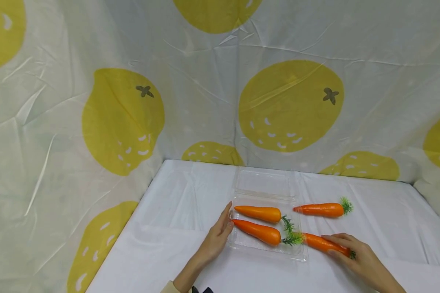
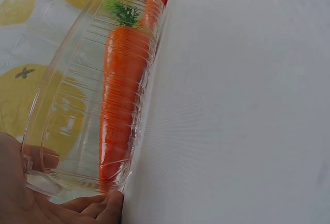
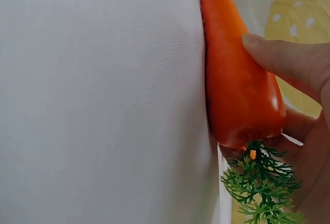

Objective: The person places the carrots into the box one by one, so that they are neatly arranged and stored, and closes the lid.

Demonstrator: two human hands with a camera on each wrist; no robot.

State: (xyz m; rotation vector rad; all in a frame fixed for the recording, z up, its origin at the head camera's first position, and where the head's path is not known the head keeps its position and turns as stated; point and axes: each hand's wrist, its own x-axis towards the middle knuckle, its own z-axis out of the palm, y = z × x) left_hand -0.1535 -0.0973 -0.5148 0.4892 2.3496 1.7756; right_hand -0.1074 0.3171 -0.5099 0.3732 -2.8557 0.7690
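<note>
A clear plastic container [image 1: 267, 251] lies on the white table with its hinged lid [image 1: 265, 183] folded back. Inside are two carrots with green tops: an upper carrot [image 1: 258, 212] and a lower carrot [image 1: 256, 232], both with tips to the left. My left hand [image 1: 215, 236] holds the container's left end, thumb and fingers about its wall in the left wrist view. To the right of the container, my right hand [image 1: 352, 254] grips another carrot [image 3: 237, 79] lying on the table, thumb on one side. Its tip meets the container's right side; its leafy top [image 3: 263, 182] points away.
One more carrot [image 1: 320, 209] lies on the table right of the container, behind my right hand. A white cloth [image 1: 168, 244] covers the table. Lemon-printed curtains [image 1: 201, 101] hang behind and at the sides of the table.
</note>
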